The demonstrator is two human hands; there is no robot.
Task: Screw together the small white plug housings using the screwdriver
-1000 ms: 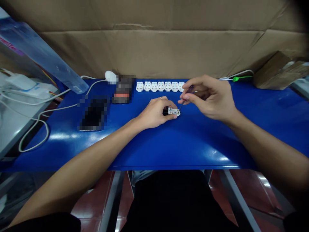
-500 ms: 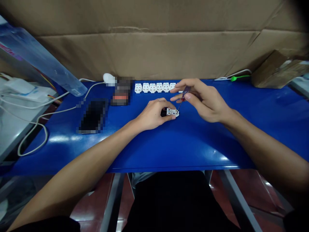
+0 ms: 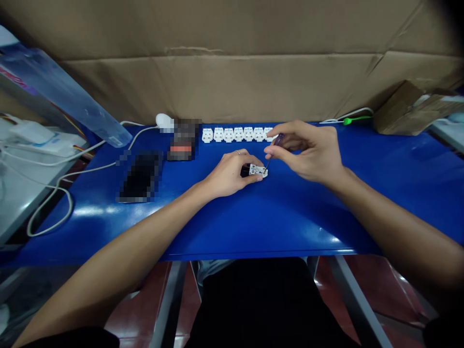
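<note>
My left hand grips a small white electrical connector with a black part at its left end, pressing it near the middle of the blue table. My right hand holds a slim screwdriver with a dark purple handle between thumb and fingers. Its thin shaft reaches down to the connector's right end. The fingers hide most of the handle.
Several white connectors stand in a row along the table's back edge. To the left lie a pixelated phone, a pixelated object, a white plug and white cables. A cardboard sheet stands behind.
My right hand has turned and its fingers have closed further around the screwdriver. The shaft stays at the connector, and my left hand barely moves. The whole view has shifted slightly.
</note>
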